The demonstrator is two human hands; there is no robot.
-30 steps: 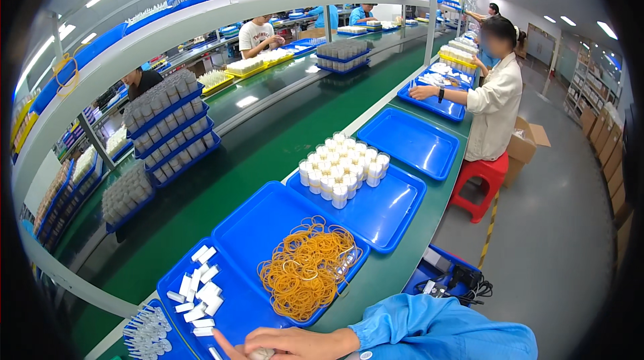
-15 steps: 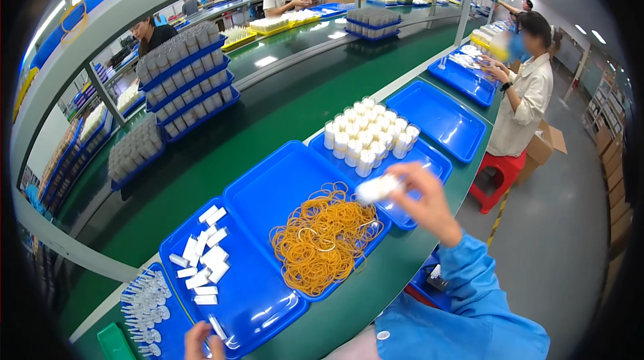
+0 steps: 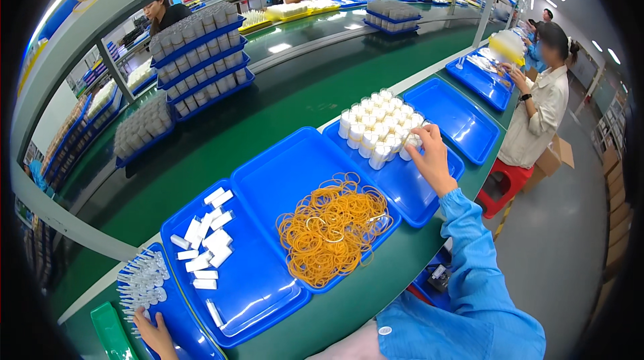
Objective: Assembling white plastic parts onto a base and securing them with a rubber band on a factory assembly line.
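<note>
Has white cylinders (image 3: 379,118), with translucent outer walls, packed upright at the far side of a raised-rim blue tray (image 3: 422,193), with open room along the near edge. Holds the right hand (image 3: 435,160) narrow at the block's right, touching one; cannot tell if gripping. Spreads the left hand (image 3: 155,336) beside clear plastic pieces (image 3: 142,278).

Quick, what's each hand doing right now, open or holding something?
Left hand: open, thumb and fingers apart, at the clear plastic pieces.
Right hand: fingers at a white cylinder; can't tell whether gripping.
</note>
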